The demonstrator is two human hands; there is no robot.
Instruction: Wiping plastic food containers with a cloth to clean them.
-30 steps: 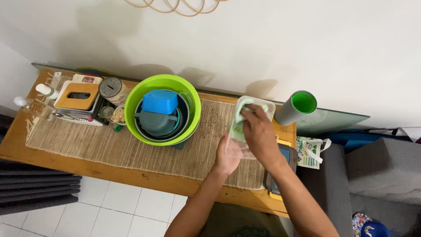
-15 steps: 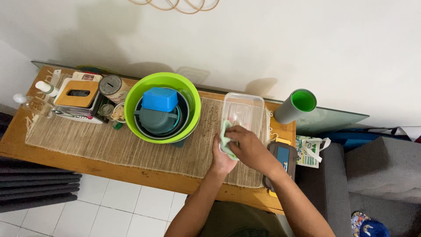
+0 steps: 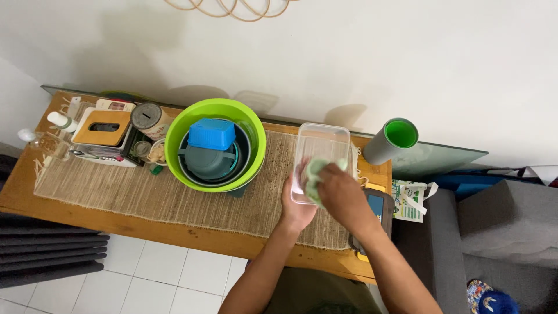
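Head view, looking straight down on a wooden table point(image 3: 81, 212) covered by a woven mat point(image 3: 145, 195). Right of centre, a clear tub point(image 3: 321, 145) is held over the mat, its long axis running from the lower edge of the frame toward the wall at the top. The left hand point(image 3: 296, 204) grips the tub's near left edge from below, fingers closed around the rim. The right hand point(image 3: 343, 195) is bunched on a pale green cloth point(image 3: 317, 173) and presses it into the tub's near end; it lies just right of the left hand, the two almost touching. The tub stretches away from both hands toward the upper part of the frame, so its far end is the part farthest from the cloth. The right hand sits over the tub's inside, the left only on its edge.

Left of the tub stands a lime bowl point(image 3: 256, 151) holding a grey pot point(image 3: 209, 163) and a small blue basket point(image 3: 212, 134). At upper left are a tissue box point(image 3: 104, 125), a round tin point(image 3: 146, 116) and a white bottle point(image 3: 61, 121). Right of the tub stands a grey roll point(image 3: 390, 141) with a green inside, and partly under the right forearm lies a dark lid point(image 3: 379, 209).
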